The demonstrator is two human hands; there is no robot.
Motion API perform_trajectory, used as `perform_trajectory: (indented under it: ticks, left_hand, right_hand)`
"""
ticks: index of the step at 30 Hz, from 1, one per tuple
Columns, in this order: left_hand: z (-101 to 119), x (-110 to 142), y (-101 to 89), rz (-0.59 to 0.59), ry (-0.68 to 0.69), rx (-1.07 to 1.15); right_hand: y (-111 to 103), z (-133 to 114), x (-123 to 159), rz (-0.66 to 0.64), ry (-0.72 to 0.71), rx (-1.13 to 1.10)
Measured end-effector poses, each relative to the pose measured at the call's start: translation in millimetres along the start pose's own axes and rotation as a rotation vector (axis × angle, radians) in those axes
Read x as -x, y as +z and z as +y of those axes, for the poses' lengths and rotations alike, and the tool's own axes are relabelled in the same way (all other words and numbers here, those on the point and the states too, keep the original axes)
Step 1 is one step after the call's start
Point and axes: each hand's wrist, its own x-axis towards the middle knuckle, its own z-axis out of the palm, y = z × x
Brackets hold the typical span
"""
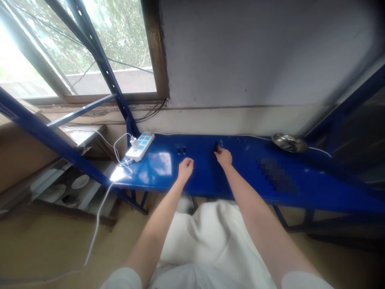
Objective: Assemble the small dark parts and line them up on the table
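The left hand (185, 168) is held over the near part of the blue tabletop (246, 178), its grip curled narrow, with nothing seen in it. A pair of small dark pieces (181, 150) is set nearest to it, toward the far edge of the tabletop. The right hand (223, 156) is placed further right, its grip narrowed and pinched on a small dark object (215, 147), which is located near the far edge. A few tiny pieces (221, 142) are seen just beyond that object, too small to be identified. Further left, a white power strip (140, 145) with blue switches is laid on the tabletop, and a white cable (98, 224) is run down past the tabletop's left end. A steel dish (288, 142) is set at the far edge on the right. A pixelated patch (276, 174) hides part of the tabletop on the right. White plates (80, 181) are seen on a lower shelf at the left, and a window (90, 48) is seen beyond the tabletop.
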Motion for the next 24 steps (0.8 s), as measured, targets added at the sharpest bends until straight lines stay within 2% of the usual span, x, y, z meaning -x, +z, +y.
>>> perform_trajectory:
  ticks: [5, 11, 17, 19, 24]
  left_hand:
    - [1.9, 0.8, -0.2, 0.004, -0.01, 0.001]
    - [-0.5, 0.0, -0.2, -0.006, -0.003, 0.0]
    - [-0.4, -0.8, -0.4, -0.002, 0.007, -0.049]
    - [-1.5, -0.2, 0.5, 0.03, 0.045, -0.085]
    - [-2.3, 4.4, 5.7, 0.204, 0.225, -0.311]
  right_hand:
    - [-3.6, 3.1, -3.9, -0.05, 0.041, 0.039]
    - [-12.2, 8.6, -4.3, -0.031, 0.108, 0.061]
    - [-14.5, 4.0, -1.5, -0.037, 0.176, 0.136]
    - [-14.6, 2.3, -0.8, -0.041, 0.177, 0.148]
    - [-17.8, 0.7, -0.7, -0.061, 0.187, 0.148]
